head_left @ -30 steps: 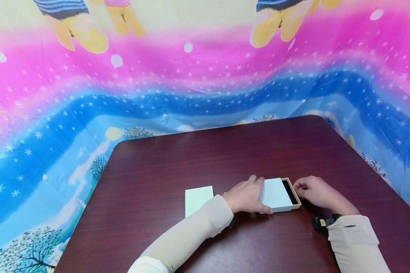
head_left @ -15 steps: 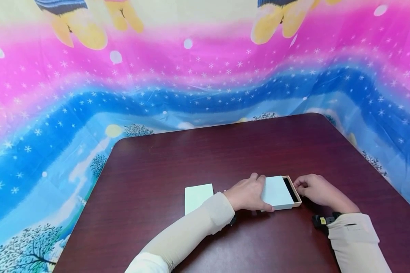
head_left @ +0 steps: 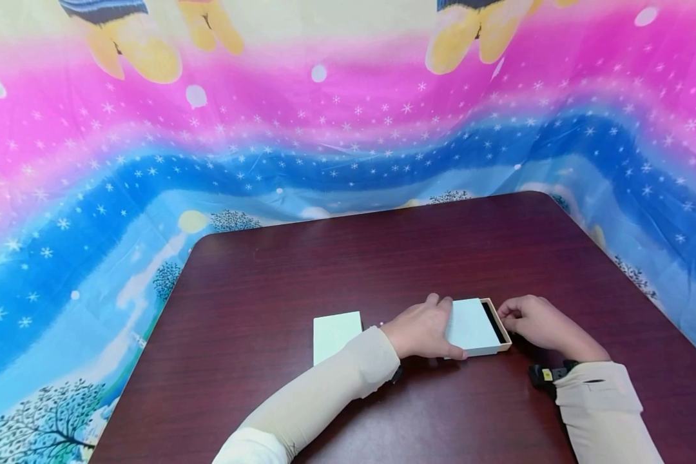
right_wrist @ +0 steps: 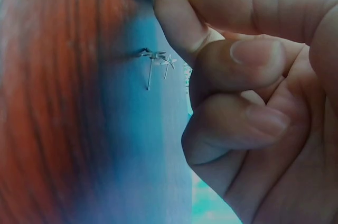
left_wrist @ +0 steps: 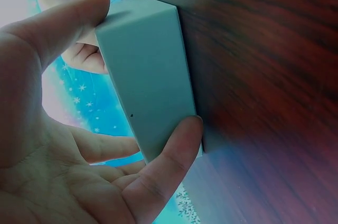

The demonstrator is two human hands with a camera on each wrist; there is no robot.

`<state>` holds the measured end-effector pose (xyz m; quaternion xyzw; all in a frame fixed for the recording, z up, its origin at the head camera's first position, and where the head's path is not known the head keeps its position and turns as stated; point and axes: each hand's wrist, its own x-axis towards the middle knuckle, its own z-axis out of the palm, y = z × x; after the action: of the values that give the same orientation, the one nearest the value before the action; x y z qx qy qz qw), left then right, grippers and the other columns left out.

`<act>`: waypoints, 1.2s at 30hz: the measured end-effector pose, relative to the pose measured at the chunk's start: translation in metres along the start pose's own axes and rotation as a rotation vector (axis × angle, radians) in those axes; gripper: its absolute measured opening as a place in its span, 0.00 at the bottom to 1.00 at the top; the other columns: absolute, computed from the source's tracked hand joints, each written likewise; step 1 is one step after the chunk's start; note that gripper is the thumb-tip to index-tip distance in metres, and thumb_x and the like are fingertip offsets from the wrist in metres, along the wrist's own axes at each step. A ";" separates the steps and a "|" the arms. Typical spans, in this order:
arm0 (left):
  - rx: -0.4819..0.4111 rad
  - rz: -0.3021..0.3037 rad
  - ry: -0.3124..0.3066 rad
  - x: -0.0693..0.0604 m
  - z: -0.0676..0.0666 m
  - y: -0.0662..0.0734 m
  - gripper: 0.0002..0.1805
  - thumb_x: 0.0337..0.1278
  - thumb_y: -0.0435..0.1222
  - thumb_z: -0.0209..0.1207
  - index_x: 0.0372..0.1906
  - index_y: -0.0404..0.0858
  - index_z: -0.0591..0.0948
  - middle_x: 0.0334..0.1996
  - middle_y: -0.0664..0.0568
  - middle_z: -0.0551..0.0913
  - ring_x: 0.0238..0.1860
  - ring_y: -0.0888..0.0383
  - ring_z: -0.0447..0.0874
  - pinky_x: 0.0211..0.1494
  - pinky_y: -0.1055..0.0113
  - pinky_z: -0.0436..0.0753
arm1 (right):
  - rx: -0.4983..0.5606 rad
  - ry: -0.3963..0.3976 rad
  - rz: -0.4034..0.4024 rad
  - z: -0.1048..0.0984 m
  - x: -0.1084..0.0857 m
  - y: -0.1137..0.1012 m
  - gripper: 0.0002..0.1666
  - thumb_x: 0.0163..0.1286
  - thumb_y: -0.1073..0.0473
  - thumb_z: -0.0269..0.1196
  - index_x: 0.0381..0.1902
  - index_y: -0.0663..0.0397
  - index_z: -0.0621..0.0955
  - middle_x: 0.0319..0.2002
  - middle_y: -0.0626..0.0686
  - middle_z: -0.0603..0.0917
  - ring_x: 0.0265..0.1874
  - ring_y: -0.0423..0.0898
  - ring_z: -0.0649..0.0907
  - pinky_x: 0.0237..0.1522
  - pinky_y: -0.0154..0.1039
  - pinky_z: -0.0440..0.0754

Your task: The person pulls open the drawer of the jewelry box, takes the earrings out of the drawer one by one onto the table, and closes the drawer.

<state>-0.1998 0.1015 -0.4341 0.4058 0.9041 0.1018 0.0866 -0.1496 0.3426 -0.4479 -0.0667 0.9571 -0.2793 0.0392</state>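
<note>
A white sliding box stands on the table, its sleeve (head_left: 472, 327) around an inner tray (head_left: 506, 343) with a tan rim and dark inside. The tray sticks out a little at the right end. My left hand (head_left: 420, 330) grips the sleeve's left end, thumb on the near side, fingers on the far side; the left wrist view shows the plain end of the sleeve (left_wrist: 145, 81). My right hand (head_left: 536, 322), fingers curled, pinches at the tray's right end; what exactly lies between thumb and forefinger is mostly hidden. Two tiny star-headed metal pins (right_wrist: 150, 63) appear beyond the right fingers.
A pale square (head_left: 333, 335) lies left of the box, partly covered by the left sleeve. A tiny light speck (head_left: 381, 324) shows beside the left hand. The dark red table (head_left: 301, 270) meets a patterned curtain (head_left: 348, 116) behind and at the sides.
The view has tilted slightly, so everything sits a little higher. Both hands keep their places on the box, and the tray sticks out about as far as before.
</note>
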 end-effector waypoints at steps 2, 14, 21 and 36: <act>0.003 0.002 0.000 0.000 0.000 0.000 0.50 0.38 0.64 0.69 0.64 0.39 0.68 0.42 0.55 0.70 0.30 0.65 0.71 0.34 0.75 0.73 | 0.000 0.000 0.001 0.000 0.000 0.000 0.06 0.65 0.68 0.60 0.32 0.55 0.84 0.23 0.43 0.79 0.22 0.41 0.73 0.29 0.40 0.71; 0.001 0.008 -0.004 0.002 0.000 0.004 0.50 0.40 0.63 0.69 0.65 0.39 0.68 0.43 0.55 0.70 0.31 0.65 0.71 0.35 0.76 0.72 | 0.015 -0.019 0.019 -0.002 -0.002 -0.001 0.06 0.67 0.67 0.59 0.34 0.57 0.84 0.24 0.44 0.79 0.22 0.43 0.72 0.28 0.41 0.71; -0.005 0.003 -0.008 0.002 0.000 0.006 0.50 0.40 0.63 0.69 0.66 0.39 0.67 0.43 0.55 0.70 0.32 0.66 0.71 0.36 0.76 0.72 | 0.010 -0.021 0.015 -0.003 -0.002 -0.001 0.06 0.67 0.66 0.59 0.33 0.57 0.83 0.24 0.44 0.79 0.22 0.42 0.72 0.28 0.41 0.71; -0.010 0.008 -0.001 0.004 -0.002 0.009 0.50 0.40 0.63 0.69 0.65 0.39 0.67 0.42 0.55 0.70 0.31 0.66 0.71 0.34 0.76 0.72 | 0.022 -0.030 0.036 -0.003 -0.002 -0.002 0.06 0.67 0.66 0.60 0.33 0.56 0.84 0.24 0.44 0.80 0.22 0.42 0.73 0.28 0.40 0.72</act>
<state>-0.1961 0.1102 -0.4302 0.4091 0.9019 0.1065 0.0886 -0.1477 0.3424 -0.4442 -0.0533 0.9543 -0.2880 0.0594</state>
